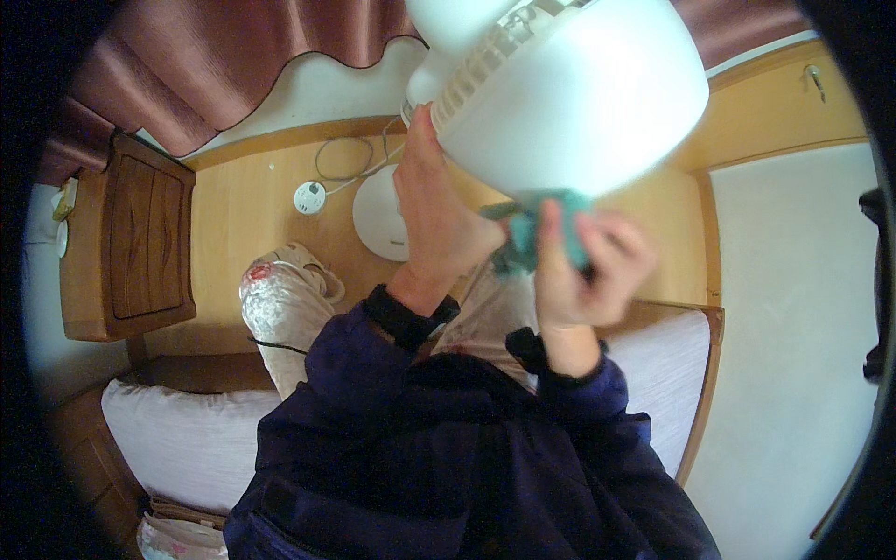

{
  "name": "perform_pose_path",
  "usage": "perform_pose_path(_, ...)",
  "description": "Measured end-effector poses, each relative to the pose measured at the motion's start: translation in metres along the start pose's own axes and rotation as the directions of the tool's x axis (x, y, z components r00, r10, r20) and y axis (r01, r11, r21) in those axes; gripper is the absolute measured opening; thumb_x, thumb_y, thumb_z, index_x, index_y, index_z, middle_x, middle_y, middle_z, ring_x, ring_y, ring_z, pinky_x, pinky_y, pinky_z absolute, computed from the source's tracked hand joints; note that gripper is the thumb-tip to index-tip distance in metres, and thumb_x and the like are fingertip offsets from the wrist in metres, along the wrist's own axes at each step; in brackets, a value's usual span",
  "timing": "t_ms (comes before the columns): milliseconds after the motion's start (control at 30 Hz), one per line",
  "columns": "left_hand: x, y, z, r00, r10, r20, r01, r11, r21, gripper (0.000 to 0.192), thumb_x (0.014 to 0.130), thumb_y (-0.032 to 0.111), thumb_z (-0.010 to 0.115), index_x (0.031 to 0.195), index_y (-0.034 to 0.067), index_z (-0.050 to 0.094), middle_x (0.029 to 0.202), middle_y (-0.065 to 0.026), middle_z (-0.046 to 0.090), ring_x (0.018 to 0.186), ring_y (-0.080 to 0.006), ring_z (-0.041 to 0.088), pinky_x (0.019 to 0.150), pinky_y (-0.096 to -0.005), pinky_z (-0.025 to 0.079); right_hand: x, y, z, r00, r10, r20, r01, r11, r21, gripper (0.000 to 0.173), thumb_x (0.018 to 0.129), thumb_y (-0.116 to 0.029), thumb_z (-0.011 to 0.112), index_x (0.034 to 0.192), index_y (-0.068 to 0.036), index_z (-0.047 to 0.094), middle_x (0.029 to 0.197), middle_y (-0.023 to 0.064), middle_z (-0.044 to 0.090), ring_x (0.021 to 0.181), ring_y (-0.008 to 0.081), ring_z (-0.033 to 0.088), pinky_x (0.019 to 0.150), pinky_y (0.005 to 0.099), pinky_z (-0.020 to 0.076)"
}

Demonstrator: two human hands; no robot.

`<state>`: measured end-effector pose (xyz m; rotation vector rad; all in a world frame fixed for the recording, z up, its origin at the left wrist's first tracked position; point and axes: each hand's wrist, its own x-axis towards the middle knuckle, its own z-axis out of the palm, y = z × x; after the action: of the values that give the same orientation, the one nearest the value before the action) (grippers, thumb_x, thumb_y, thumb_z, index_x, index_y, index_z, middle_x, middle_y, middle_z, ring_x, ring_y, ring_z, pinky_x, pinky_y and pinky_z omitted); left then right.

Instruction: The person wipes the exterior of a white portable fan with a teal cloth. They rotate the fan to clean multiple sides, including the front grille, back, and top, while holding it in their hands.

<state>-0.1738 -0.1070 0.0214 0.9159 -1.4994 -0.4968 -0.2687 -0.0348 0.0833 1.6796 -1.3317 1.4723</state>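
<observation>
A large white rounded housing, apparently the head of an electric fan (581, 105), fills the upper middle. A ring of vent slots runs along its left side. My left hand (444, 210) steadies it from below, fingertips at the slotted edge. In my right hand (595, 266) is a bunched green cloth (532, 234), pressed to the housing's lower edge; this hand is blurred. On the floor beyond my left wrist stands a round white base (380, 217), partly hidden by that hand. Whether it joins the housing is hidden.
A round white power socket (310, 198) and a looped grey cable (343, 157) lie on the wood floor. A brown wooden cabinet (150, 238) stands left. Pinkish curtains (231, 63) hang ahead. I sit on a bed edge with a pale cover (665, 378); a white door panel (784, 315) is right.
</observation>
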Motion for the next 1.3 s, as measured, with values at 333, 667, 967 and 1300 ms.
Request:
perform_pose_path(333, -0.001, 0.001, -0.004, 0.998, -0.038, 0.045, 0.037, 0.999, 0.029, 0.129, 0.05, 0.037, 0.092, 0.145, -0.008, 0.017, 0.131, -0.0283, 0.045, 0.119, -0.044, 0.048, 0.098, -0.0514, 0.038, 0.046, 0.012, -0.012, 0.998, -0.065, -0.005, 0.065, 0.995, -0.078, 0.03, 0.064, -0.003, 0.089, 0.089, -0.007, 0.073, 0.089, 0.0059, 0.06, 0.077, 0.0179, 0.058, 0.063, 0.0255, 0.0453)
perform_pose_path(667, 0.0, 0.0, -0.002, 1.0, 0.0, 0.026, -0.002, 0.995, 0.105, 0.128, 0.053, 0.043, 0.091, 0.146, -0.006, 0.019, 0.136, -0.0277, 0.041, 0.122, -0.0439, 0.045, 0.098, -0.0517, 0.037, 0.023, 0.016, -0.015, 0.984, -0.149, 0.103, 0.152, 0.988, -0.031, 0.032, 0.062, -0.001, 0.089, 0.088, -0.006, 0.071, 0.081, 0.0042, 0.059, 0.071, 0.0193, 0.055, 0.06, 0.0297, 0.0451)
perform_pose_path(967, 0.006, 0.003, -0.003, 1.0, -0.006, -0.002, 0.006, 0.993, 0.115, 0.127, 0.054, 0.045, 0.09, 0.147, -0.004, 0.019, 0.139, -0.0269, 0.04, 0.124, -0.0424, 0.044, 0.099, -0.0521, 0.035, 0.042, 0.021, -0.013, 0.973, -0.158, 0.168, 0.162, 0.987, -0.01, 0.031, 0.064, -0.001, 0.088, 0.09, -0.006, 0.071, 0.083, 0.0063, 0.061, 0.073, 0.0207, 0.057, 0.06, 0.0301, 0.0464)
perform_pose_path(1300, -0.001, 0.006, -0.009, 0.999, 0.002, 0.045, -0.01, 0.987, 0.161, 0.126, 0.053, 0.037, 0.089, 0.148, -0.004, 0.017, 0.14, -0.0266, 0.038, 0.127, -0.0406, 0.041, 0.101, -0.0501, 0.033, 0.162, 0.033, 0.015, 0.977, -0.106, 0.185, 0.138, 0.975, -0.172, 0.016, 0.077, -0.018, 0.079, 0.084, -0.006, 0.071, 0.079, 0.0074, 0.061, 0.073, 0.0241, 0.061, 0.066, 0.0327, 0.0489)
